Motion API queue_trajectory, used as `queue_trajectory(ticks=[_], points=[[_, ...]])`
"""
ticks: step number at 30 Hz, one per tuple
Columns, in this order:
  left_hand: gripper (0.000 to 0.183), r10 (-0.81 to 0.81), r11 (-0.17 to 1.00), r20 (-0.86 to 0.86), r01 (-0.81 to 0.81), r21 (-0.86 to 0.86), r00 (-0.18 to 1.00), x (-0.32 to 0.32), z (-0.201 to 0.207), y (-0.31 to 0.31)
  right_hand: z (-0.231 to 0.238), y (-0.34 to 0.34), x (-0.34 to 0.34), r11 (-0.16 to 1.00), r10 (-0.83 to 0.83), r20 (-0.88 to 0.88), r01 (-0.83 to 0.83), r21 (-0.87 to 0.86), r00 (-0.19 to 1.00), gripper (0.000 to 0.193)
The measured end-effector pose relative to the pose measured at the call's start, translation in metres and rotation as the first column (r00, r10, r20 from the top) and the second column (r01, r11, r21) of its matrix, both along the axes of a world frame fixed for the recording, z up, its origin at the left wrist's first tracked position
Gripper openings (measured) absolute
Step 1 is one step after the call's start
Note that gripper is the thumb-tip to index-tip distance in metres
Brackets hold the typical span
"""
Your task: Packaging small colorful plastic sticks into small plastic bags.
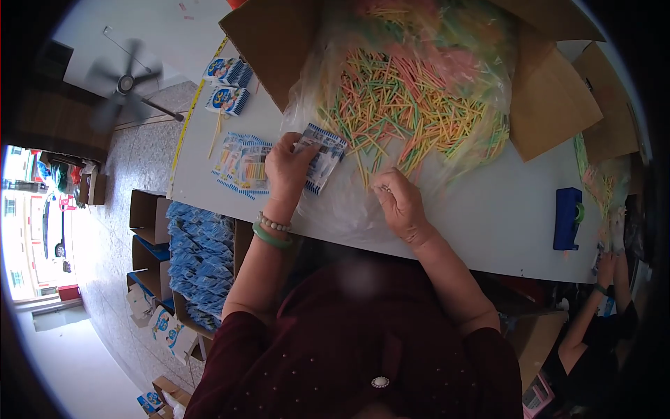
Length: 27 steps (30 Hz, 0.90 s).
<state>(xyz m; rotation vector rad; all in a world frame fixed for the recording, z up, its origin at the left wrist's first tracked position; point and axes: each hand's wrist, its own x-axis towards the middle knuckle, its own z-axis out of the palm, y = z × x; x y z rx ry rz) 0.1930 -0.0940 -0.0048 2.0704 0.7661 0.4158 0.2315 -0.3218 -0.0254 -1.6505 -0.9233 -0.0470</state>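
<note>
My left hand (286,171) is closed on a small blue-and-white striped packet (326,155), its thumb and fingers at the packet's left side. Beside that hand, on the left, several similar packets (244,164) lie overlapping on the table. My right hand (399,202) has its fingers curled in at the near edge of a heap of thin pastel sticks (412,105), coloured yellow, green and pink. Whatever its fingertips may hold is hidden. The sticks spill from a clear plastic bag (314,91) inside an open cardboard box (276,45).
Two stacks of small blue-and-white packs (227,100) stand at the table's far left. A blue tape dispenser (567,220) sits at the right. Below the left edge is a carton full of blue packets (201,258). Another person's arm (586,318) reaches in at the far right.
</note>
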Motion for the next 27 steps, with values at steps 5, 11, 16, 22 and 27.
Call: queue_trajectory(ticks=[5,11,16,22,27], points=[[0.017,-0.018,0.927,0.028,0.006,0.375,0.999,-0.007,-0.003,0.006,0.003,0.005,-0.006,0.998,-0.014,-0.032,0.013,-0.057,0.999,0.015],[0.009,-0.169,0.656,0.020,0.098,0.748,0.985,-0.014,0.017,0.004,0.002,-0.001,-0.004,0.995,-0.083,0.215,0.092,-0.034,0.973,0.018],[0.015,-0.142,0.902,0.124,0.077,0.425,0.982,-0.010,0.010,0.008,0.001,0.000,0.001,0.964,-0.094,0.326,0.169,-0.208,0.941,0.023],[0.026,-0.147,0.928,-0.099,0.172,0.331,0.984,-0.007,0.010,0.001,0.001,0.000,-0.002,0.969,-0.118,0.267,0.170,-0.180,0.956,0.026],[0.030,-0.147,0.925,-0.026,0.147,0.350,0.989,-0.007,0.009,0.000,0.002,0.005,-0.002,0.972,-0.133,0.328,0.188,-0.143,0.935,0.019]])
